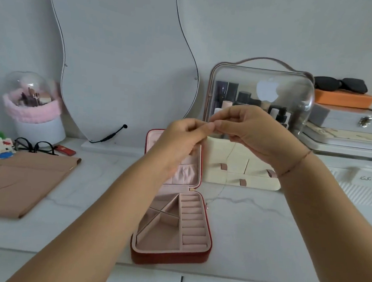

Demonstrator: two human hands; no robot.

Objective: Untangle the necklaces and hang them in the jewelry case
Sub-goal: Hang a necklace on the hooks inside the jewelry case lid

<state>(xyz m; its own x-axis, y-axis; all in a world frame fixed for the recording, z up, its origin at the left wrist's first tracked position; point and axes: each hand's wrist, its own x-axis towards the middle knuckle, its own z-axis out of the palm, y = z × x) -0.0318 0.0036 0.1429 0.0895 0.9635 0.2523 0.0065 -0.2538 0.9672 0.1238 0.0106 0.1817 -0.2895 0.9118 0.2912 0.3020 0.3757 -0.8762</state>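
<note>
Head view: the necklace (229, 160) is being made out only with difficulty, as a hair-thin chain dropping from the fingertips to a tiny pendant just beside the right edge of the jewelry case (168, 258). Whether the pendant is touching the bench (262, 234) cannot be told. The chain's upper end is being hidden between the fingers. It is being pinched by the left grip (181, 138) and the right grip (254, 130), fingertips meeting above the case. The case's upright lid is being largely covered by the left grip and forearm, while its open pink-lined base is lying on the bench. Behind, a clear-domed cosmetics organiser (261, 86) is being partly blocked by the right grip. At the left, a mirror (120, 59) is standing near spectacles (35, 145), and a tan pouch (19, 180) is being cut off by the frame edge.
</note>
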